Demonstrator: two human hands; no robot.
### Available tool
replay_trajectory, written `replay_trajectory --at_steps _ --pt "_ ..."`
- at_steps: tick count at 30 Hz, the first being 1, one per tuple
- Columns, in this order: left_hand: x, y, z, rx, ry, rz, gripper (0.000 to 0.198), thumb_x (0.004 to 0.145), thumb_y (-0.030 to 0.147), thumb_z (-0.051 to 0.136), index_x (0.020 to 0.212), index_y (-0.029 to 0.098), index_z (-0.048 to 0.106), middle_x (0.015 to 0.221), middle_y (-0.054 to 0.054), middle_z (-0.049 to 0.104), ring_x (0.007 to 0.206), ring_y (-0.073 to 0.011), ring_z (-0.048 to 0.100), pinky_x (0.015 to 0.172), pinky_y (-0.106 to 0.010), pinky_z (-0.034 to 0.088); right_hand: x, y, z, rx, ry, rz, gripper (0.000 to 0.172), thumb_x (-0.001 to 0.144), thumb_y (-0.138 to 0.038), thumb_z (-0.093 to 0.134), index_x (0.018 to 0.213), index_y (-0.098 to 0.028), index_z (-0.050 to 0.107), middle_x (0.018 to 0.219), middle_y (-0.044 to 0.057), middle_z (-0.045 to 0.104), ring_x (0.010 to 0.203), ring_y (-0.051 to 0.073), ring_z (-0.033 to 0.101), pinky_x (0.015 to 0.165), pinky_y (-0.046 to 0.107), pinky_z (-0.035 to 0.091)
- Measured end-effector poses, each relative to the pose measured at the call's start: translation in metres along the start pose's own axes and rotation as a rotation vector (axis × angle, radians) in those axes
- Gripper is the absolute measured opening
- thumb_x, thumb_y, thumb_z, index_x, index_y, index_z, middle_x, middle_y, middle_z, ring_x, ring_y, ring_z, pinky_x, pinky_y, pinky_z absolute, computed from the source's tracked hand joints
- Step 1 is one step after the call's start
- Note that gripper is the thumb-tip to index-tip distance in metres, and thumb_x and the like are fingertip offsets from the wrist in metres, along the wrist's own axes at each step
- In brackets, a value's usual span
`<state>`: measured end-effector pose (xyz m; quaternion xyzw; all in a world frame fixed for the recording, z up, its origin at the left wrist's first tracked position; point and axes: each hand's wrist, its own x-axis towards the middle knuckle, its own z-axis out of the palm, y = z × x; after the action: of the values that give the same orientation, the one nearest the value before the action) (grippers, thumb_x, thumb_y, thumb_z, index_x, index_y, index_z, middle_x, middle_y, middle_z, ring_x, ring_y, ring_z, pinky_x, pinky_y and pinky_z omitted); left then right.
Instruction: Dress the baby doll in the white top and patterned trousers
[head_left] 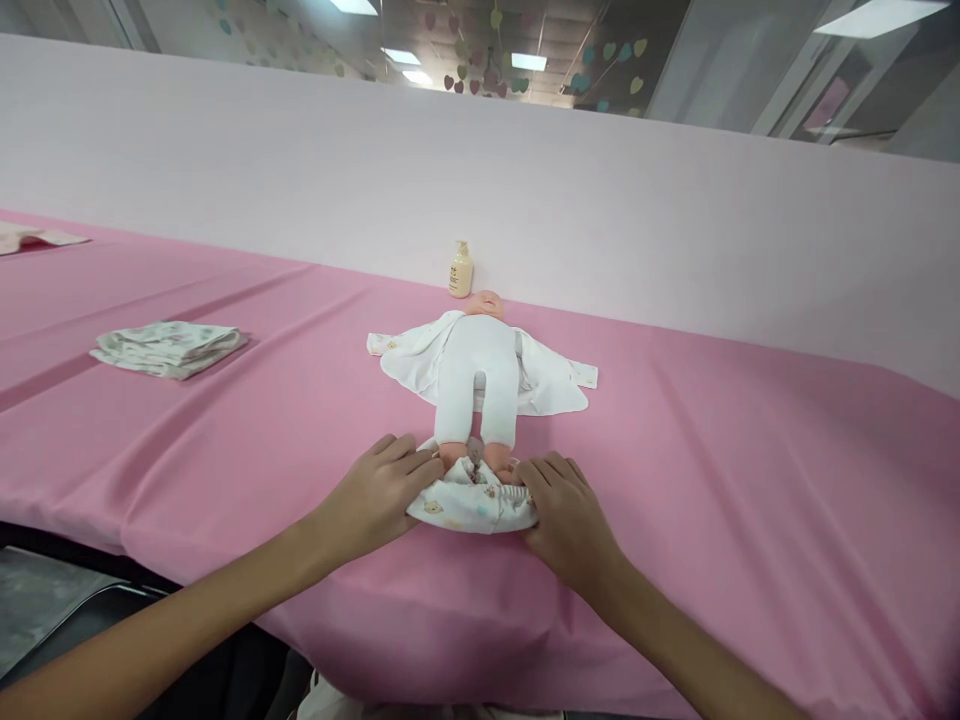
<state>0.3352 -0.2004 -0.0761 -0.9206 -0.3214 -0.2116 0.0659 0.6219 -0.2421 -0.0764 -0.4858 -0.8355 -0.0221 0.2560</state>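
Observation:
A baby doll point(480, 360) with a white cloth body lies on its back, head toward the wall and feet toward me. Beneath its torso a white shirt point(555, 380) is spread open, sleeves out to both sides. A patterned white garment point(472, 505) is bunched around the doll's feet. My left hand point(386, 492) grips the garment's left side beside one foot, fingers closed. On the right side, my right hand point(566, 510) has its fingers closed on the garment's gathered edge near the other foot.
A cream pump bottle point(460, 272) stands behind the doll's head, near the white wall point(675, 230). Folded patterned cloth point(169, 348) lies on the pink-covered table point(712, 480) at left. Pink cloth point(34, 237) is at the far left. A black chair point(82, 620) is below the table's left front edge.

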Motion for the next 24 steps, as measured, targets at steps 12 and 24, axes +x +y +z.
replay_trajectory --at_steps 12,24 --pt "-0.001 0.023 -0.051 -0.359 -0.129 -0.007 0.019 0.094 0.037 0.073 0.104 0.024 0.064 0.099 -0.004 0.072 0.090 -0.0230 0.060 0.084 -0.038 0.046 0.003 -0.020 -0.048 0.440 -0.280 -0.005 0.025 0.084 -0.022 0.078 0.090 -0.023 0.055 0.096 0.003 0.068 0.089 0.022 0.059 0.085 0.039 0.048" --pt "0.054 -0.014 -0.132 -0.418 -0.163 0.038 0.044 0.080 0.026 0.066 0.124 0.026 0.061 0.116 -0.006 0.065 0.109 -0.0284 0.058 0.088 -0.038 0.055 0.062 -0.024 -0.142 0.552 -0.417 0.083 0.041 0.086 -0.049 0.083 0.113 -0.027 0.061 0.107 0.003 0.072 0.090 0.024 0.066 0.068 0.032 0.050"
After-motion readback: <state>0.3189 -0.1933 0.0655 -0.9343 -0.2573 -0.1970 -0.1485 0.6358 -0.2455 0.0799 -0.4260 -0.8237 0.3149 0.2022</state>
